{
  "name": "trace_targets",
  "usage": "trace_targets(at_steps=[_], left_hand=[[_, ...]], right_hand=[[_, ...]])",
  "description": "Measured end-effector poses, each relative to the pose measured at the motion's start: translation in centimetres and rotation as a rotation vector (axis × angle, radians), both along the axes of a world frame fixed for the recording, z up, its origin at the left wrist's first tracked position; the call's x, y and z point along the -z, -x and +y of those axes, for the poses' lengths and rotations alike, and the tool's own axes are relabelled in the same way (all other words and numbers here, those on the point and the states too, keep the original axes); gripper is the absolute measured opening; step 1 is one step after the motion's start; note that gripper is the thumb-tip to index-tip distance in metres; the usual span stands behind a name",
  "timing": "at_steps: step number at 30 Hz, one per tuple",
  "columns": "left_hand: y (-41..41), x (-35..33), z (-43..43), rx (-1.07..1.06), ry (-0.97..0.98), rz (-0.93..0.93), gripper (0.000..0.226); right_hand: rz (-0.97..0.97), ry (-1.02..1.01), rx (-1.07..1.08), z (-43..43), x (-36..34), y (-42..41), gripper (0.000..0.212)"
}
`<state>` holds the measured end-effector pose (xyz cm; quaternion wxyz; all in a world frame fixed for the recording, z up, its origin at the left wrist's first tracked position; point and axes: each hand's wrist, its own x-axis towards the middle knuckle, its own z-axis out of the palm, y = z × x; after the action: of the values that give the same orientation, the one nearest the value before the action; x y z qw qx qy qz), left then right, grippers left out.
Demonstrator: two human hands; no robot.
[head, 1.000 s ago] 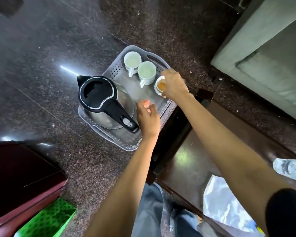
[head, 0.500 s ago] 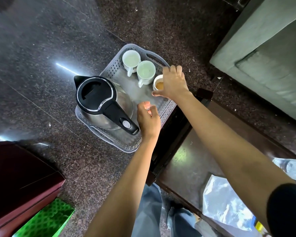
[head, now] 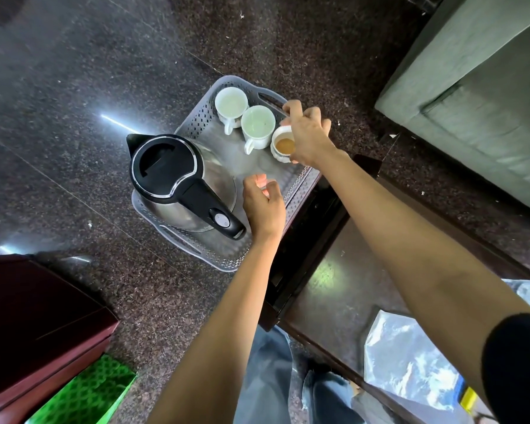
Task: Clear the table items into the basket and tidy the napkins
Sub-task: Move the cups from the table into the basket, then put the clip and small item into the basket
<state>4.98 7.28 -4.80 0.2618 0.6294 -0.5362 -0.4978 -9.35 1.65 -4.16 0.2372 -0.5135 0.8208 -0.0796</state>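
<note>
Since the earlier frame, the right hand (head: 308, 134) has shifted its grip onto the tea cup (head: 283, 145) in the basket (head: 196, 123). Left hand (head: 262, 203) hovers loosely curled, empty. Risk: a tilted cup spills tea.

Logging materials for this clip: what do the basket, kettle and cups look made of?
Basket: likely grey plastic, matte; its walls are perforated and its handles moulded. Kettle: shiny metal body, probably steel, which mirrors its surroundings, with a black plastic-looking lid and handle. Cups: glossy white, seemingly ceramic, with thick rims.
</note>
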Motion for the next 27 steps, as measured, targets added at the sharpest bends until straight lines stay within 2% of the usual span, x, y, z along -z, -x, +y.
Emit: trace_targets(at_steps=[6, 11, 15, 19, 27], left_hand=[[0.6, -1.0, 0.6, 0.022, 0.006, 0.006, 0.022], [1.3, -1.7, 2.4, 0.055, 0.05, -0.001, 0.022], [2.3, -2.4, 5.1, 0.12, 0.09, -0.028, 0.022], [3.9, -2.8, 10.1, 0.214, 0.112, -0.051, 0.019], [6.5, -3.0, 24.0, 0.444, 0.061, -0.091, 0.022]], right_hand=[[0.048, 0.021, -0.067, 0.6, -0.1, 0.2, 0.086], [0.015, 0.258, 0.063, 4.9, 0.1, 0.4, 0.077], [0.075, 0.456, 0.174, 11.2, 0.2, 1.1, 0.061], [0.047, 0.533, 0.339, 19.4, -0.8, 1.0, 0.054], [0.005, 0.448, 0.577, 37.7, -0.4, -1.2, 0.049]])
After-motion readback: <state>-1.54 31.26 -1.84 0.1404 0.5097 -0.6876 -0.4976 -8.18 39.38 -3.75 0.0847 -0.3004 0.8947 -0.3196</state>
